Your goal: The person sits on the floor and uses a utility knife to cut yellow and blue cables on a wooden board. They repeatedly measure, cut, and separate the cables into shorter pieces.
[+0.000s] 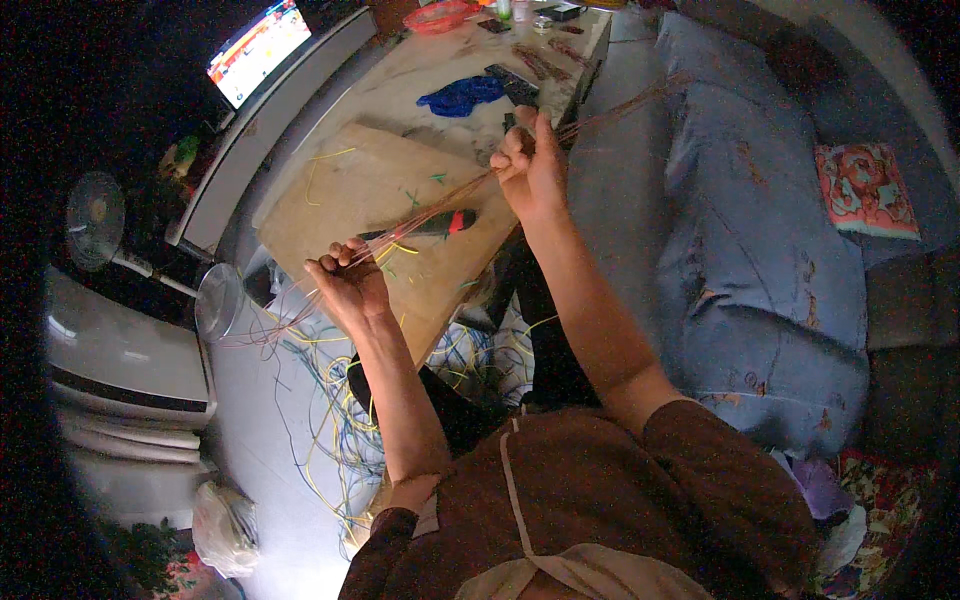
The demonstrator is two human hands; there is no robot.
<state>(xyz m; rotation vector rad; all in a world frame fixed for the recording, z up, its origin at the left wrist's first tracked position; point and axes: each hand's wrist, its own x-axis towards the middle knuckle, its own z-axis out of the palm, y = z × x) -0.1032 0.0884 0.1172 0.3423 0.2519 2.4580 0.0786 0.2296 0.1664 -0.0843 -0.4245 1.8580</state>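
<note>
You are stretching a bundle of thin bare copper-coloured wire strands (440,207) taut between your hands, above the tan wooden board (330,205) on the desk (430,70). Your left hand (350,283) is curling shut around one end; your right hand (528,165) is pinching the strands higher up, likely keeping them straight. Red-and-black handled pliers (432,224) are lying on the board beneath.

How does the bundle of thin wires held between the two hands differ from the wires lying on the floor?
The held wire bundle is pulled taut and nearly straight between the left hand and right hand; the floor wires lie loose and tangled. The held bundle looks reddish-brown; the floor wires are mostly yellow, blue and green. Both are thin, long strands.
</note>
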